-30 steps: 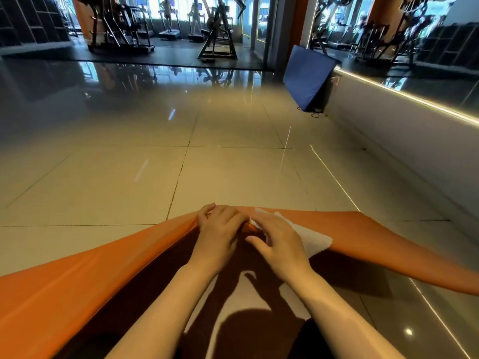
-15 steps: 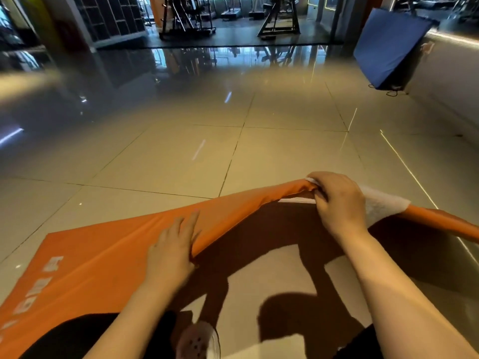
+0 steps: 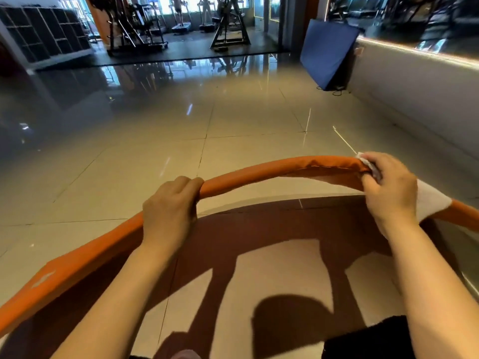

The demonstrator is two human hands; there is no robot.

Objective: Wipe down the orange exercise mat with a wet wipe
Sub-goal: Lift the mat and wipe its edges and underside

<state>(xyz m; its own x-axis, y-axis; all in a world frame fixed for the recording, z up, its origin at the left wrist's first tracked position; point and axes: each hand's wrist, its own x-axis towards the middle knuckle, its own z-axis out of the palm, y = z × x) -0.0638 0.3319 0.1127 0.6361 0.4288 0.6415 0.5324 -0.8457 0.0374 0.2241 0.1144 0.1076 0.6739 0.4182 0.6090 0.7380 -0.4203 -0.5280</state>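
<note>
Left hand (image 3: 168,211) grips orange mat (image 3: 272,171) edge; right hand (image 3: 388,187) pinches wet wipe (image 3: 430,200) around edge.

glossy tiled floor (image 3: 246,120), blue pad (image 3: 325,50) standing

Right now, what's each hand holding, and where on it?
Left hand grips the raised edge of the orange mat. Right hand pinches the wet wipe wrapped over that same edge, further right.
</note>
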